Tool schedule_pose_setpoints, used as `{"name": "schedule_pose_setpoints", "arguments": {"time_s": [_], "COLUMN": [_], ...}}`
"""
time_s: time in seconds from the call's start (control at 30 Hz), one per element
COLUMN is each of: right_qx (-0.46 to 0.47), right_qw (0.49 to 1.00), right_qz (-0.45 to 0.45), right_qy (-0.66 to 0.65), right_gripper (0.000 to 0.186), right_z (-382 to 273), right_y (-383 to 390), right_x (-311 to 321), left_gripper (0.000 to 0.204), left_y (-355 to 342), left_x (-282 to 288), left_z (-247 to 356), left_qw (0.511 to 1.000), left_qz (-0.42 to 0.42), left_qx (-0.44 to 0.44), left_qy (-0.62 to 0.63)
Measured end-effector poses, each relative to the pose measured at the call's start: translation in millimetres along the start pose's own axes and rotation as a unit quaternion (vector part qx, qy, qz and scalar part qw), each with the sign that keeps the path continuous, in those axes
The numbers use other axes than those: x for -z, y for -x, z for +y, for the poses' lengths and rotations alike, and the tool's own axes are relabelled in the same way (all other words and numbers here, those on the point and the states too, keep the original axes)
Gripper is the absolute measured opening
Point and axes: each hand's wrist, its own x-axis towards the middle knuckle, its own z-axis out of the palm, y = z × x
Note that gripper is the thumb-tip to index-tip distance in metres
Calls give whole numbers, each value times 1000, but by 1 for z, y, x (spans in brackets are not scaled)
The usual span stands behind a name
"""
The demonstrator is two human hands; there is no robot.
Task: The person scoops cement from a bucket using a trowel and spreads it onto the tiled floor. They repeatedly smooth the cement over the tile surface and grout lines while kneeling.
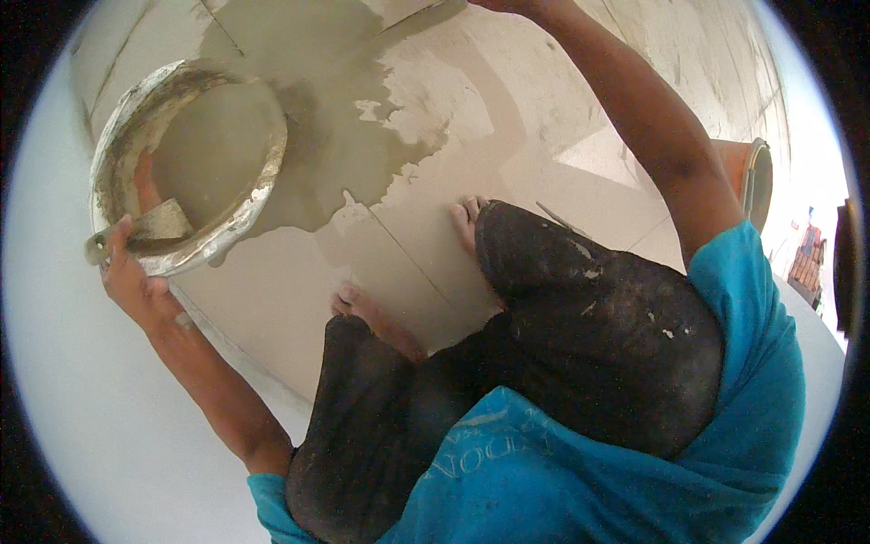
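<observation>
At the left, my left hand (pixel 136 283) is closed at the near rim of a round bucket (pixel 265 186) smeared with pale dried residue. Its fingers grip the handle of a putty knife (pixel 161 223), whose coated blade lies over the inside of the rim. Grey-green wet slurry (pixel 217 136) fills part of the bucket. More of this mix, a spread puddle (pixel 335 150), covers the tiles beside it. My right hand (pixel 517 4) reaches to the top edge, where its fingers are cut off. A thin straight edge (pixel 426 15) meets the slurry beside that hand, its kind unclear.
Large light floor tiles (pixel 281 317) with dark joints run beneath my bare feet (pixel 362 313). A pale wall (pixel 54 317) borders the floor at the left. An orange-brown bucket (pixel 757 181) lies on its side beyond my right arm. A thin stick-like object (pixel 560 219) rests near my right knee.
</observation>
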Motion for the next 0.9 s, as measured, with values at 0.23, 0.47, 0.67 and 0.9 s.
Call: {"name": "schedule_pose_setpoints", "arguments": {"time_s": [0.23, 0.47, 0.67, 0.9], "right_qx": [0, 36, 36, 43], "right_qw": [999, 998, 999, 998], "right_qz": [-9, 37, 35, 38], "right_qy": [34, 26, 5, 7], "right_gripper": [14, 16, 21, 24], "right_z": [-2, 4, 1, -2], "right_y": [0, 3, 1, 2], "right_x": [0, -6, -5, -2], "left_gripper": [45, 44, 43, 42], "left_y": [6, 13, 9, 14], "left_x": [-6, -15, -19, -15], "left_z": [8, 19, 23, 20], "left_qw": [1000, 997, 992, 998], "left_qz": [14, 44, 72, 31], "left_qx": [23, 63, 103, 40], "left_qy": [12, 19, 31, 32]}}
